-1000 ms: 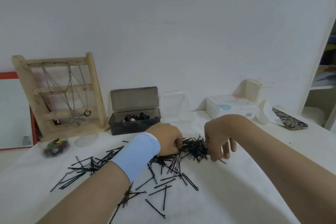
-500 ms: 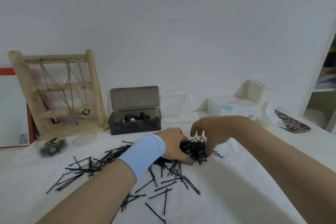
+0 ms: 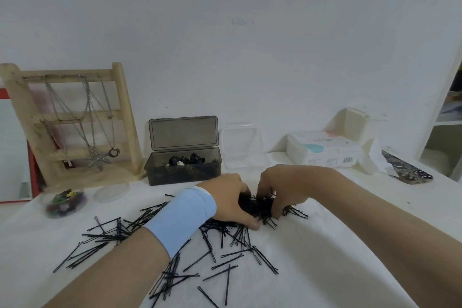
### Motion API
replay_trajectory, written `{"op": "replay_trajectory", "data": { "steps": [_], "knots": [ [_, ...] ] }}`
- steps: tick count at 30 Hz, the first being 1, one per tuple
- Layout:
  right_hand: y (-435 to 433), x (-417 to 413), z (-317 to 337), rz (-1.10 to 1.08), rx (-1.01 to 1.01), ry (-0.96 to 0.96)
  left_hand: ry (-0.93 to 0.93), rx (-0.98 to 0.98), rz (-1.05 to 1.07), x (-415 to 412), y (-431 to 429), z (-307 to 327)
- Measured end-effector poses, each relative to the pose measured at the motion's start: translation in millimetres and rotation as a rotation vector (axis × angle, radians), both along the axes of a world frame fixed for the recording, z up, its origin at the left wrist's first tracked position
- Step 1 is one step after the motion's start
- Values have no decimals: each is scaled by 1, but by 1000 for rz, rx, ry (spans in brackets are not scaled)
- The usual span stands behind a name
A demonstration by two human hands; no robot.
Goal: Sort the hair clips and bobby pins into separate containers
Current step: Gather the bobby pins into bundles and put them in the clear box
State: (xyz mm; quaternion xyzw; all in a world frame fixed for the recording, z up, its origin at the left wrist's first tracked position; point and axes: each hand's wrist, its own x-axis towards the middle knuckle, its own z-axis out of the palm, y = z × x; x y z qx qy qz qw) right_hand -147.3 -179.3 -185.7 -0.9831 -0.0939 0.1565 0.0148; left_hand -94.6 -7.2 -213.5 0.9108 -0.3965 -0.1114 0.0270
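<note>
Cupping a dense bunch of bobby pins [image 3: 255, 207] from both sides, the left hand [image 3: 228, 199] and the right hand [image 3: 283, 186] meet near the middle of the white worktop [image 3: 337, 245]. Both sets of fingers are clenched round the bunch. The left fingers [image 3: 243, 189] hook over its far side with the thumb along its near side, and the right fingers [image 3: 263, 186] close in from the opposite side. Whether the bunch is lifted clear of the cloth cannot be told. A light blue wristband [image 3: 182, 217] sits on the left wrist.

Many loose bobby pins [image 3: 118, 231] lie scattered from beneath the hands toward the near edge and the left edge, some crossing one another.

Along the far edge stands a smoky dark box [image 3: 183, 170], its lid raised upright, with dark hair clips [image 3: 186, 159] inside. Just beside it, on the side nearer the right edge, is a clear container [image 3: 241, 155], also with its lid up.

Near the left edge sits a small round tub [image 3: 63, 204] of coloured clips, with its clear lid [image 3: 111, 191] lying flat beside it. A wooden stand [image 3: 125, 117] hung with necklaces [image 3: 96, 160] occupies the far left corner. Toward the far right corner are a pack of wipes [image 3: 322, 151] and a white box [image 3: 355, 120], and a patterned phone [image 3: 406, 169] lies near the right edge.
</note>
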Motion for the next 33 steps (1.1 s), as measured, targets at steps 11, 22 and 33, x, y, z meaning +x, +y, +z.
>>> {"op": "replay_trajectory", "data": {
  "steps": [11,22,33],
  "knots": [
    [6,12,17,25,54,-5,207,9,10,26,21,46],
    [15,57,44,-44,482,272,392,-183,89,58,43,77],
    [34,71,6,-83,1153,269,187,-588,185,72,50,67]
  ]
}}
